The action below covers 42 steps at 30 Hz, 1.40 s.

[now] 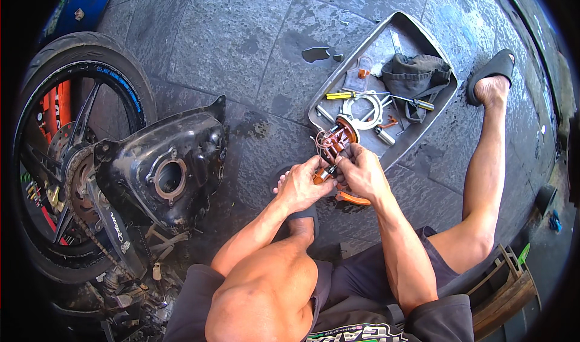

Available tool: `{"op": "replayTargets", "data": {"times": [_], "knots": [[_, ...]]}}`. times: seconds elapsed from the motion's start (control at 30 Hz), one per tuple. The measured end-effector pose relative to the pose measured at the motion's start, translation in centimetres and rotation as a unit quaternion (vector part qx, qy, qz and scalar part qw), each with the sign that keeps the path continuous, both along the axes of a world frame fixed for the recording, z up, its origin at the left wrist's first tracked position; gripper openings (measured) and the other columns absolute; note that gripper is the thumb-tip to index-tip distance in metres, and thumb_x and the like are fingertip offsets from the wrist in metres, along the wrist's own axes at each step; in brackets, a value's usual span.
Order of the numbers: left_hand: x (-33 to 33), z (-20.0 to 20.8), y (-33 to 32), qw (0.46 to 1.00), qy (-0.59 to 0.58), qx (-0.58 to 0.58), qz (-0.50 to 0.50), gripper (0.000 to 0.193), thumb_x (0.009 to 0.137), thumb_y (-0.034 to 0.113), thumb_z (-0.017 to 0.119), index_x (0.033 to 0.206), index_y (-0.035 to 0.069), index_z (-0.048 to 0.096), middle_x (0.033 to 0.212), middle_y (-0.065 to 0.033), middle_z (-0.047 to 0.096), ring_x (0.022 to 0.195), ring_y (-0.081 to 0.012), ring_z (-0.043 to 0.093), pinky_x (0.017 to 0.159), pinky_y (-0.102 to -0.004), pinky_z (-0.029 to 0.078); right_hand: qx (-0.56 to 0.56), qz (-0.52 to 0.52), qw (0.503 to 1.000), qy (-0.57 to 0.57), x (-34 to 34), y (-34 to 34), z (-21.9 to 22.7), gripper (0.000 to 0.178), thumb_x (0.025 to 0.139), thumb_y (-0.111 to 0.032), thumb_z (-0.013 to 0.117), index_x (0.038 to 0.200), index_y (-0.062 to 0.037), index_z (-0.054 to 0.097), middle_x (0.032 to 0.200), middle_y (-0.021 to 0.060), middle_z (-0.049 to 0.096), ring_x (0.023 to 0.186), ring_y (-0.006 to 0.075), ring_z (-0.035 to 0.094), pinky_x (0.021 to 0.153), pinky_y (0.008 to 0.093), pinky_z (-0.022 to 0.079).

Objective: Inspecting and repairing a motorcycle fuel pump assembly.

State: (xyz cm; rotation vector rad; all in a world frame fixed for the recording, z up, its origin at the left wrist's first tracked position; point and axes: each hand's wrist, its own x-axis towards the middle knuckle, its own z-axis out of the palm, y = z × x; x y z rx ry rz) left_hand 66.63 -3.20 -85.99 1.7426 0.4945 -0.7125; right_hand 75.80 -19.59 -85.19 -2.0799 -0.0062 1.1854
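Head view: the left hand (301,186) grasps the lower end of the orange pump (348,130), the right hand (365,172) holds its side; it reaches beyond both hands, toward the gray tray (418,39).

The tray (415,40) looks like matt grey plastic. Within it lie coarse, dull dark cloth (414,73) and a screwdriver (342,95) with a glossy yellow plastic handle and smooth metal shaft. At its near edge, the orange-brown part (346,132) looks like smooth, shiny plastic. Left of the tray are a glossy, scuffed black metal tank (196,152) and a matt rubber tyre (134,70). Around it, the floor (235,40) is rough, stone-like tile.
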Motion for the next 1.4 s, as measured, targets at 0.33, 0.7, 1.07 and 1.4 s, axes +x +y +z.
{"op": "replayTargets", "data": {"times": [0.33, 0.7, 1.07, 1.4], "knots": [[-0.4, -0.3, 0.1, 0.998, 0.007, -0.058, 0.012, 0.043, 0.081, 0.021, 0.084, 0.112, 0.0, 0.063, 0.101, -0.0087, 0.071, 0.094, -0.0116, 0.065, 0.085, -0.0306, 0.054, 0.163, -0.275, 0.909, 0.268, 0.9, -1.6, 0.1, 0.022, 0.099, -0.015, 0.059, 0.108, 0.0052, 0.058, 0.086, 0.0087, 0.065, 0.071, 0.0157, 0.07, 0.061, 0.0283, 0.06], [-2.0, -2.4, 0.2, 0.979, 0.012, -0.175, 0.099, 0.051, 0.085, 0.015, 0.08, 0.127, -0.004, 0.056, 0.116, -0.0121, 0.066, 0.108, -0.0155, 0.063, 0.093, -0.031, 0.052, 0.209, -0.35, 0.866, 0.29, -0.5, -2.0, -0.3, 0.016, 0.096, -0.009, 0.065, 0.107, -0.0006, 0.056, 0.088, 0.0079, 0.066, 0.071, 0.0148, 0.07, 0.06, 0.0256, 0.059], [-1.8, -1.9, -0.4, 0.981, -0.007, -0.138, 0.133, 0.073, 0.085, 0.01, 0.079, 0.143, -0.001, 0.035, 0.112, -0.0176, 0.067, 0.106, -0.0193, 0.065, 0.091, -0.0321, 0.054, 0.262, -0.375, 0.852, 0.254, -1.6, -1.4, -1.2, 0.021, 0.094, -0.006, 0.07, 0.109, 0.0006, 0.057, 0.087, 0.0081, 0.068, 0.073, 0.0147, 0.068, 0.065, 0.0252, 0.057], [-2.1, -2.2, -0.3, 0.991, -0.001, -0.079, 0.105, 0.081, 0.082, 0.012, 0.08, 0.146, -0.001, 0.032, 0.119, -0.023, 0.065, 0.112, -0.027, 0.066, 0.097, -0.0368, 0.053, 0.276, -0.409, 0.825, 0.274, -2.6, -1.4, -2.0, 0.019, 0.094, -0.006, 0.07, 0.109, -0.0002, 0.061, 0.088, 0.0061, 0.068, 0.074, 0.0145, 0.067, 0.067, 0.0267, 0.057]]}}
